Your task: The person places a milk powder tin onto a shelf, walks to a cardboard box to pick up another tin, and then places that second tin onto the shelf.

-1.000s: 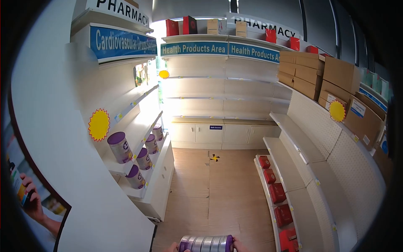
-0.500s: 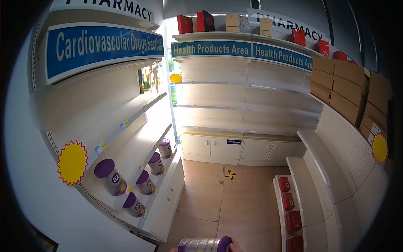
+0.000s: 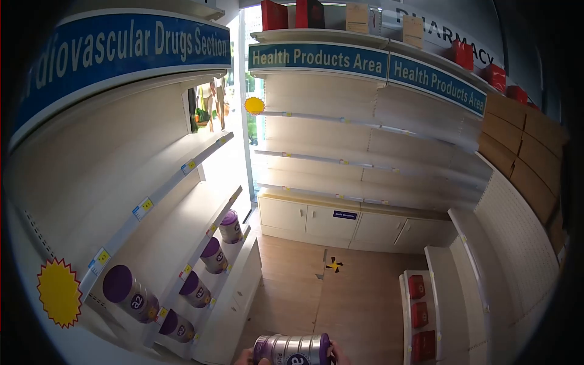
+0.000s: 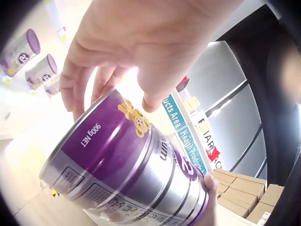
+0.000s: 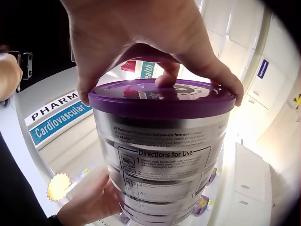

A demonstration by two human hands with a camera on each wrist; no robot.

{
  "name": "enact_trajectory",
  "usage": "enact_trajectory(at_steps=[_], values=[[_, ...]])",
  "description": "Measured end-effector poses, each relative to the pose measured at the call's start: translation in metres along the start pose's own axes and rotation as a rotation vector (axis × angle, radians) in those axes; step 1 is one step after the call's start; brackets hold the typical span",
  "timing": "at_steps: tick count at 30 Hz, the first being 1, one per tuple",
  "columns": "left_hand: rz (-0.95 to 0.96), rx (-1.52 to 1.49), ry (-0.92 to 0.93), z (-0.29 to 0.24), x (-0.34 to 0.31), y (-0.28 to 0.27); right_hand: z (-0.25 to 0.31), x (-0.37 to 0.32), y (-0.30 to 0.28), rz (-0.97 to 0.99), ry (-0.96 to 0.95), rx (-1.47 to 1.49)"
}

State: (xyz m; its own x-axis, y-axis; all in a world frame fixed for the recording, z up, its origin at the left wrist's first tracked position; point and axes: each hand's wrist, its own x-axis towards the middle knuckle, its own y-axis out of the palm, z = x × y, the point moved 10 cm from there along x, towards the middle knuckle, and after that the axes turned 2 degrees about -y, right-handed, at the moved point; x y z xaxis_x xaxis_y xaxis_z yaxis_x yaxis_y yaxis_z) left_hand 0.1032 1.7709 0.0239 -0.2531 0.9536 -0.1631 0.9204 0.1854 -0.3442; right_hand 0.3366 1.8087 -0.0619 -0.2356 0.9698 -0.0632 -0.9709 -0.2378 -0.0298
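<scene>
A silver and purple can of a2 milk formula [image 3: 289, 351] lies sideways between my hands at the bottom of the head view, its logo facing up. My left hand [image 4: 136, 42] holds the base end, with thumb and fingers spread about the purple band and bottom rim. At the other end my right hand [image 5: 141, 28] grips the purple lid [image 5: 160, 109], fingers and thumb hooked over opposite edges. Printed directions show on the can's side in the right wrist view. Similar formula cans [image 3: 131, 294] stand on the lower shelves to the left.
White shelving [image 3: 140, 210] with price tags runs along the left. Straight ahead are back shelves over white cabinets [image 3: 389, 225]. On the right, red boxes [image 3: 420, 315] line a low shelf and cardboard boxes [image 3: 517, 143] sit up high. Brown floor [image 3: 292, 286] lies between.
The head view has turned left and come closer to the left shelves, whose cans look larger. Between my hands the can has rolled, bringing its logo into sight.
</scene>
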Motion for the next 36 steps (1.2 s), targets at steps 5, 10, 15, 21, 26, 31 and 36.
enact_trajectory(at_steps=[5,10,15,21,26,31,36], values=[[0.060,-0.211,0.057,0.025,0.082,0.002,0.020,0.071,0.015,0.030,0.080,0.162],[-0.047,-0.094,0.237,0.001,0.171,-0.026,0.029,0.173,0.037,0.028,0.050,0.276],[-0.104,-0.064,0.094,-0.009,0.243,-0.059,0.078,0.268,0.062,0.144,0.024,0.184],[-0.288,-0.257,0.053,-0.016,0.266,-0.106,0.122,0.359,0.114,0.366,-0.104,0.178],[-0.550,-0.196,0.005,-0.005,0.245,-0.156,0.119,0.400,0.188,0.630,0.074,0.253],[-0.777,-0.184,-0.146,0.019,0.217,-0.171,0.140,0.438,0.262,0.940,-0.013,0.208],[-0.962,-0.363,-0.129,0.018,0.210,-0.163,0.183,0.477,0.313,1.070,-0.359,-0.075]])
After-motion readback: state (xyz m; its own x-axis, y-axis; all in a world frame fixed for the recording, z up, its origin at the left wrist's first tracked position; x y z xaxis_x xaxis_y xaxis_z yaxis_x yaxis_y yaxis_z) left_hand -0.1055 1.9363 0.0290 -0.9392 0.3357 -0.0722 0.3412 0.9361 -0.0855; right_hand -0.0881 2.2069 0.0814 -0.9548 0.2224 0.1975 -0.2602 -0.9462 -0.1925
